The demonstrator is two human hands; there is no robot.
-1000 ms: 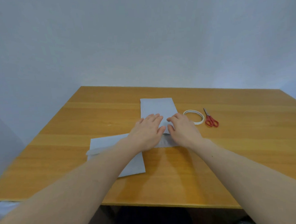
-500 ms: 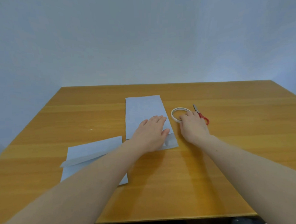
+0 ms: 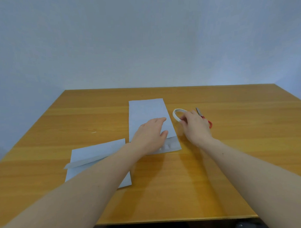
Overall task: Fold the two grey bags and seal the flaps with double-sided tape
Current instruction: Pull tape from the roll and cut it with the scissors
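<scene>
The far bag lies flat at mid-desk, long side running away from the person, with its near flap showing as a shinier strip at the near end. The left hand rests on it palm down, fingers spread flat, pinning it. The second bag sits nearer and to the left, partly under the left forearm, its flap lifted and not stuck down. Just right of the far bag, the right hand closes its fingertips on the tape roll, which looks tipped up off the desk. The scissors lie just behind that hand, partly hidden.

Neither flap looks sealed, so the taping is probably just starting. One hand alone may struggle to find the tape's end. If the left hand lifts to help, the fold may spring open. The raised flap on the near bag could catch on the forearm and crease.
</scene>
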